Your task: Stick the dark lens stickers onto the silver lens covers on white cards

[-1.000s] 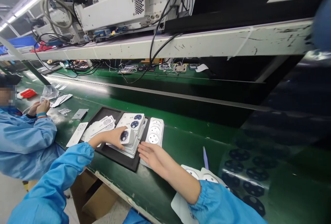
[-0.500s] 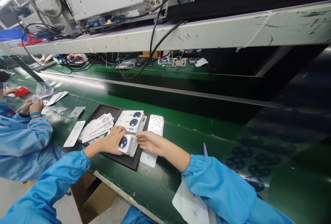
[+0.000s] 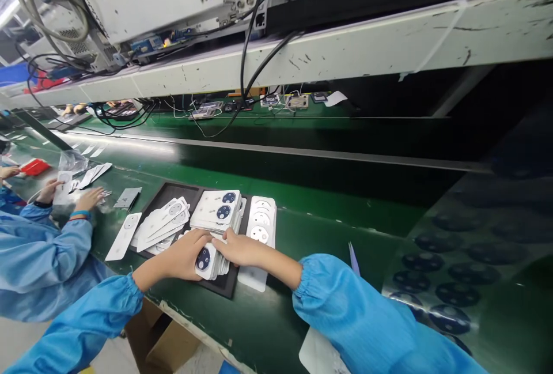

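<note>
My left hand (image 3: 186,254) and my right hand (image 3: 238,247) close round a small stack of white cards with dark blue round stickers (image 3: 208,261) at the near edge of a black tray (image 3: 173,191). The left hand grips the stack's left side; the right hand's fingers press on its top and right side. Farther back in the tray lie another stack of blue-dotted cards (image 3: 219,210) and a fanned pile of white cards with grey rings (image 3: 163,219). Right of the tray lies a white strip with round rings (image 3: 261,223).
A co-worker in a blue coat (image 3: 38,253) works at the left with hands on small parts. A single white card (image 3: 123,235) lies left of the tray. A clear sheet of dark round stickers (image 3: 449,282) lies at the right. A shelf with machines and cables overhangs the green belt (image 3: 311,212).
My right hand moved left from the belt onto the stack. Both hands now clasp it, drawn nearer the tray's front edge. The co-worker's hands reached out onto the belt.
</note>
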Tool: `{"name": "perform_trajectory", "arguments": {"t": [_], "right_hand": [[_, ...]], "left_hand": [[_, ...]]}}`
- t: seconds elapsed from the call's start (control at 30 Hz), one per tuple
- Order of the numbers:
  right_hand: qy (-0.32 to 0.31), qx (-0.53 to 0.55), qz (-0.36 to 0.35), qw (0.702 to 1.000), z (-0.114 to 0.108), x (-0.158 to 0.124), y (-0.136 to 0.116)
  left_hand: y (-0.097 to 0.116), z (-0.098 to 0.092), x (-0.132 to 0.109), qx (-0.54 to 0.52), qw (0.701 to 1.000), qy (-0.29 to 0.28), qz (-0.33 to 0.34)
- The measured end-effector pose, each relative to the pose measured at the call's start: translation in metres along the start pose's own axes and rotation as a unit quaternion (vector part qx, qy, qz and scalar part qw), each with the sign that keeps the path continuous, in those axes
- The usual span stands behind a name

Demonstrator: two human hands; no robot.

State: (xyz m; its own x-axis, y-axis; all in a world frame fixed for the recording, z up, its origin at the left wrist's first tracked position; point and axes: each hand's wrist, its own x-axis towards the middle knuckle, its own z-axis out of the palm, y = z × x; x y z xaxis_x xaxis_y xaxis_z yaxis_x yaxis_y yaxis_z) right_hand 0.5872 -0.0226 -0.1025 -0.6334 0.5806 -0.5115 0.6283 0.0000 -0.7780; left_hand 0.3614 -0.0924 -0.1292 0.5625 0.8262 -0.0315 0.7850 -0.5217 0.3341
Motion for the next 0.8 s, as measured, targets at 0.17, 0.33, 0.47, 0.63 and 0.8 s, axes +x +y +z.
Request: {"name": "perform_trajectory", "arguments": {"t": [0.17,0.33,0.47,0.63,0.8], "right_hand": [[-0.034,-0.019,-0.013,0.999,-0.008,0.007,0.003],[-0.047,-0.024,-0.019,0.998,-0.014,0.007,0.012],[-0.01,-0.095,-0.041,0.995,0.0,-0.006,0.006],[0.043,-0.153,-0.064,0.985,0.023,-0.012,0.001],[0.059,-0.147,-0.076,0.984,0.031,-0.015,0.009]], "left_hand": [[-0.009,0.006,-0.004,0.006,1.0,0.016,0.013],[-0.028,0.016,-0.008,0.007,0.999,0.002,0.042],[-0.033,0.022,-0.013,0.022,0.999,-0.01,0.042],[-0.028,0.019,-0.016,0.041,0.998,-0.037,0.041],[-0.025,0.013,-0.015,0.053,0.996,-0.063,0.044]]}}
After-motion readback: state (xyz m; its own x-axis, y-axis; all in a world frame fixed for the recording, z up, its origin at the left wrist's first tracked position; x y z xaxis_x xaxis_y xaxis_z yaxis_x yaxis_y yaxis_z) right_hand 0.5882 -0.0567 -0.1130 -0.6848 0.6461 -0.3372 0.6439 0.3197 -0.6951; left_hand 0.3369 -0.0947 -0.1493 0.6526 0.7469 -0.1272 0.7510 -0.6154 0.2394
